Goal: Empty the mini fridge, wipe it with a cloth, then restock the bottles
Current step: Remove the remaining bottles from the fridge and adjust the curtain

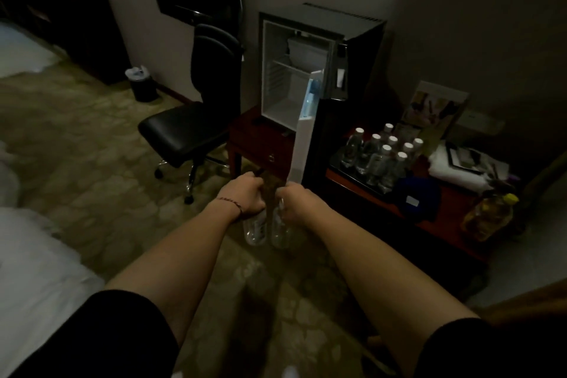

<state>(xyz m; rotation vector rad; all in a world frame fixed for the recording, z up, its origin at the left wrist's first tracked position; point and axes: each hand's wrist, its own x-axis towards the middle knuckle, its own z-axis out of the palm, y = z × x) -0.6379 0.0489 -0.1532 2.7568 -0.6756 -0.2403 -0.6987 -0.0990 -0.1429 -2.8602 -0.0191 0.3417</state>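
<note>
**Two bottles in hand, fridge open and bare**

The fridge (299,70) sits on a dark red stand (260,138) against the wall, door (302,138) swung wide toward the camera. Its white plastic cavity looks empty — a wire shelf (283,66) crosses the middle and a pale box sits at the top.

In front of it, low over the carpet (92,144), the left hand (245,193) grips one clear bottle (254,228) by its top and the right hand (290,201) grips a second bottle (280,232) the same way, both hanging down side by side. A brown cloth (270,190) seems to be caught between the two fists; which hand pinches it I cannot tell.

Judging by the bare interior, this is either the last of the emptying or the start of restocking. Either way, thin plastic bottles carried by the neck swing, so keep them apart from the door edge and set each down upright, one at a time, on a flat spot.

To the right, more capped bottles (380,153) stand clustered on a dark tray (346,173) on a red-brown table (445,224), beside a blue cloth (417,193), folded white towels (454,173) and a yellow-capped jug (491,218) of amber liquid. A black, glossy swivel chair (190,120) stands left of the fridge, a small bin (141,83) behind it — and white bedding (33,279) at lower left.
</note>
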